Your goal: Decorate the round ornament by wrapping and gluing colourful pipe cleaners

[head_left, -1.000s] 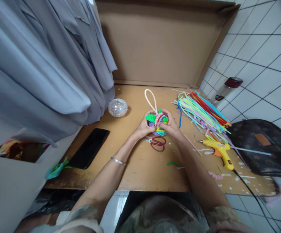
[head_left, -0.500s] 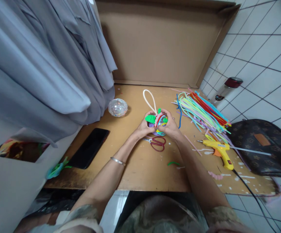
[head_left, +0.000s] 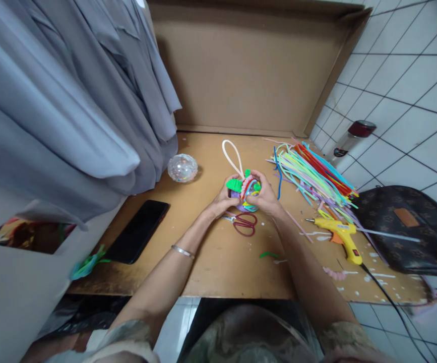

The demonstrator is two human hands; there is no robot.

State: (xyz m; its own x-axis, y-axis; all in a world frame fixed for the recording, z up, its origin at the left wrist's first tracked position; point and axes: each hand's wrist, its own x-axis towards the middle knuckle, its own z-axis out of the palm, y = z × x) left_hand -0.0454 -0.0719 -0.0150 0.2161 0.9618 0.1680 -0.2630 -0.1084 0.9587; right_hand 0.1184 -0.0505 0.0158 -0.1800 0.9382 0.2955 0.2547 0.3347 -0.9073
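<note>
Between my two hands is a round pipe-cleaner ornament (head_left: 248, 189), wound in purple, pink, red, blue and yellow, with green leaf shapes on top. A white loop (head_left: 232, 153) stands up from it toward the back. My left hand (head_left: 224, 200) grips its left side, thumb at the front. On its other side my right hand (head_left: 267, 197) is closed round it, with the far fingertips partly hidden. Just in front of the ornament lie scissors with dark red handles (head_left: 245, 224). A green pipe-cleaner piece (head_left: 268, 254) is nearer the table's front edge.
A clear faceted ball (head_left: 182, 168) sits at the back left, with a black phone (head_left: 138, 232) nearer me. On the right are a pipe-cleaner bundle (head_left: 312, 171), a yellow glue gun (head_left: 339, 234) with its cord, and a brown bag (head_left: 411, 227). Cardboard (head_left: 256, 70) stands behind.
Both hands stay round the ornament in nearly the same place. The whole view has shifted very slightly; nothing else has visibly moved.
</note>
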